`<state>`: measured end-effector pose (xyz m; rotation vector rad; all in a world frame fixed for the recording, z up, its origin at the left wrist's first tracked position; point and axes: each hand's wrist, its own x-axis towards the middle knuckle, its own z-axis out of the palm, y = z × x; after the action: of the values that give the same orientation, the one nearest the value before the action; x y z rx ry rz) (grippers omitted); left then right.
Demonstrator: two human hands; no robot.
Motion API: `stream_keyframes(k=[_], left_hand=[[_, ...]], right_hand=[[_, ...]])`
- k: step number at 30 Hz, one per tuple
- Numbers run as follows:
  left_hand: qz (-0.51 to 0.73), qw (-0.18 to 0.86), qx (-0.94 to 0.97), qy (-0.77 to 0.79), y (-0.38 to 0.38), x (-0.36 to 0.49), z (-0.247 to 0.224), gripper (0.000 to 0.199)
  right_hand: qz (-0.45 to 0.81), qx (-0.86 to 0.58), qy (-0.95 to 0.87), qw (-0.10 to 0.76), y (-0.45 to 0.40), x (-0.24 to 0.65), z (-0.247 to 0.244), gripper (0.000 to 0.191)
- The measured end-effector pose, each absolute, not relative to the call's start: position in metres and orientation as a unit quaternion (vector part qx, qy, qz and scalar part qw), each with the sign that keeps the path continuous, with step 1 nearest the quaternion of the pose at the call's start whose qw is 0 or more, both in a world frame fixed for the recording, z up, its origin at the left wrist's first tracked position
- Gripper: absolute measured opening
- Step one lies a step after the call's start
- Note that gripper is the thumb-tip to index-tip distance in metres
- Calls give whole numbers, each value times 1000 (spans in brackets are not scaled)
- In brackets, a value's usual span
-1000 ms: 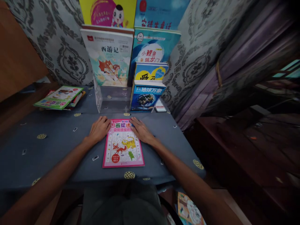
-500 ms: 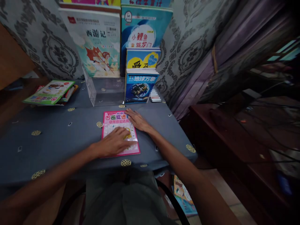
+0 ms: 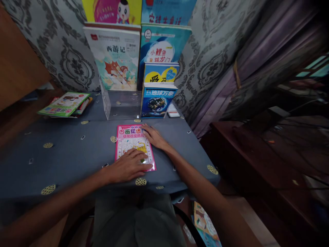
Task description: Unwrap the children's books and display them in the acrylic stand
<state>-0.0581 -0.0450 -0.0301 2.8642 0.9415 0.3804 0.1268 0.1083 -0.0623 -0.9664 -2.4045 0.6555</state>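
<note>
A pink-bordered book (image 3: pixel 132 140) with Chinese lettering and a yellow cat on its cover lies flat on the blue-grey cloth of the table (image 3: pixel 69 161). Across its lower part rests my left hand (image 3: pixel 130 165), palm down, fingers spread and pointing right. My right hand (image 3: pixel 154 136) lies on the book's upper right corner and edge, fingers extended and covering the end of the title. Neither hand grips anything. Behind the book stands a clear acrylic rack (image 3: pixel 123 106) that bears upright books, among them a white one (image 3: pixel 117 65) and a dark blue one (image 3: pixel 157 103).
A small stack of books (image 3: pixel 65 104) lies at the back left. A dark red cabinet (image 3: pixel 246 154) with cables stands to the right, beside a purple curtain (image 3: pixel 218 89). More books (image 3: pixel 205 221) are below the table at the lower right.
The view has tilted up slightly, showing more of the rack's top books. My left hand has slid toward the book's lower edge, uncovering more of the cat. My right hand stays at the upper right corner.
</note>
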Motion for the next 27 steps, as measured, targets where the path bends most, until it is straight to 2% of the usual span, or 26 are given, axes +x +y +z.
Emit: stream_keyframes(k=[4,8,12,15,18,20,23,27], left_hand=[[140,19,931,338,-33,-59,-34,37],[179,31,923,340,-15,-77,-33,34],[215,-20,843,493,6,-110,-44,34],[201,-43,776,597,21,-132,-57,40],[182,-31,767,615,31,-143,-69,45],[180,-31,772,609,34,-145,-74,45],[190,-34,773,604,33,-145,-77,45],[206,-26,775,596,29,-143,-74,45]], right_hand=[[268,-357,-855,264,107,129,-57,46],[273,-368,-847,268,105,132,-52,42],[228,-371,-859,270,78,119,-42,38],[213,-280,-897,268,32,89,-32,39],[218,-132,-944,208,-14,56,-23,43],[215,-100,-956,171,-31,45,-22,49],[211,-137,-956,148,-29,50,-29,53],[215,-265,-924,172,-2,84,-46,51]])
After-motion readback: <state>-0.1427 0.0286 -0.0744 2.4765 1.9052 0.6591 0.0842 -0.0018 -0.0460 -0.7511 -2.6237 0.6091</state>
